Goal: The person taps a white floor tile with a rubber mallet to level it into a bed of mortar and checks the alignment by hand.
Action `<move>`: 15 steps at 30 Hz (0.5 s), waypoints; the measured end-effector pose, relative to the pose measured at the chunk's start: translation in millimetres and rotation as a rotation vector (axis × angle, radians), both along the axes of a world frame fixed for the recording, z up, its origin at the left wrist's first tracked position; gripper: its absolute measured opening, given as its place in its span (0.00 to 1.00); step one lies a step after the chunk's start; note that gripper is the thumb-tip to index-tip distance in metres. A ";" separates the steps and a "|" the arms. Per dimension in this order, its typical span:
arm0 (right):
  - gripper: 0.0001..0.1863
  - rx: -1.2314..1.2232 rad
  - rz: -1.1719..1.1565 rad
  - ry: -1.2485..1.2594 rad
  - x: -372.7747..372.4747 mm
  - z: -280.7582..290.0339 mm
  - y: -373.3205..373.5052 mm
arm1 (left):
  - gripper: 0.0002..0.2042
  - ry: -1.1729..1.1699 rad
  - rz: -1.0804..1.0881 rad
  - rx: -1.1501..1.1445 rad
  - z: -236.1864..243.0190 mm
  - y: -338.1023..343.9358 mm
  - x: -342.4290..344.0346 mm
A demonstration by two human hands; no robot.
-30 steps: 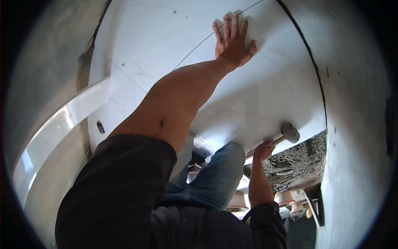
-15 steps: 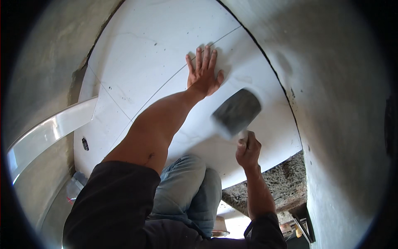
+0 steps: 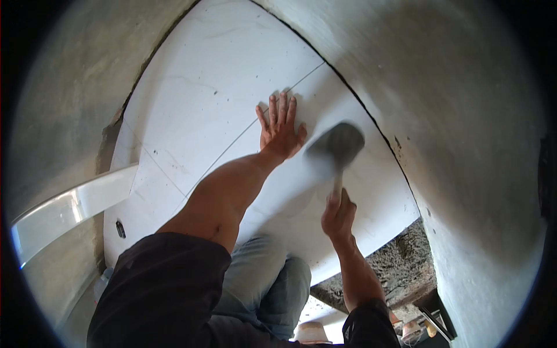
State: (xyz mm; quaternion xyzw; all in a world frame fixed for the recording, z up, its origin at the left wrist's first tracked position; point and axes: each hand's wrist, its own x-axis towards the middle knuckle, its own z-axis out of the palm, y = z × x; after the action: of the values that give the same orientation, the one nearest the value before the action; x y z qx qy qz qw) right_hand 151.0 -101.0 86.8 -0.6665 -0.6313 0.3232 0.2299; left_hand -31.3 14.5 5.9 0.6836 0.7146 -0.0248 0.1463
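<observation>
My left hand point(image 3: 281, 133) lies spread on a white marble-veined tile point(image 3: 371, 191), its fingertips at the thin joint with the adjoining white tile point(image 3: 203, 87). To the right of it, my right hand point(image 3: 339, 214) grips the handle of a mallet with a large dark grey head point(image 3: 339, 145). The head is smeared by motion and hangs over the tile beside my left hand; whether it touches the surface, I cannot tell. My bent knees in jeans point(image 3: 261, 278) are below, at the tile's lower part.
Plastered walls point(image 3: 464, 116) border the tiles on both sides. A long metal straightedge point(image 3: 75, 200) runs along the left. A small black object point(image 3: 120, 228) lies on the left tile. Rough mortar point(image 3: 394, 267) shows at lower right, beyond it buckets point(image 3: 313, 333) and a dark-handled tool point(image 3: 435, 325).
My view has shifted, so both hands sit lower in the picture. The mallet has come from low at the right up beside my left hand, which stays spread on the tile.
</observation>
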 end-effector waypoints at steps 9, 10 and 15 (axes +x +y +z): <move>0.22 0.084 -0.111 -0.082 10.2 -18.5 -13.8 | 0.36 0.004 -0.004 -0.049 2.8 -9.6 4.8; 0.21 -0.140 -0.056 -0.071 23.3 -27.1 -14.8 | 0.35 -0.017 -0.001 0.008 -0.2 -2.3 7.1; 0.20 -0.311 -0.150 0.242 -14.2 15.0 -6.7 | 0.35 0.002 0.020 -0.010 -7.5 -13.3 0.5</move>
State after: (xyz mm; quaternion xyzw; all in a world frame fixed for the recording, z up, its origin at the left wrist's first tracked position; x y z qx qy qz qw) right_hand 136.8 -107.7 101.8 -0.6953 -0.4902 0.4764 0.2220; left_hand -30.8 1.2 -1.5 0.6758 0.7213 -0.0275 0.1493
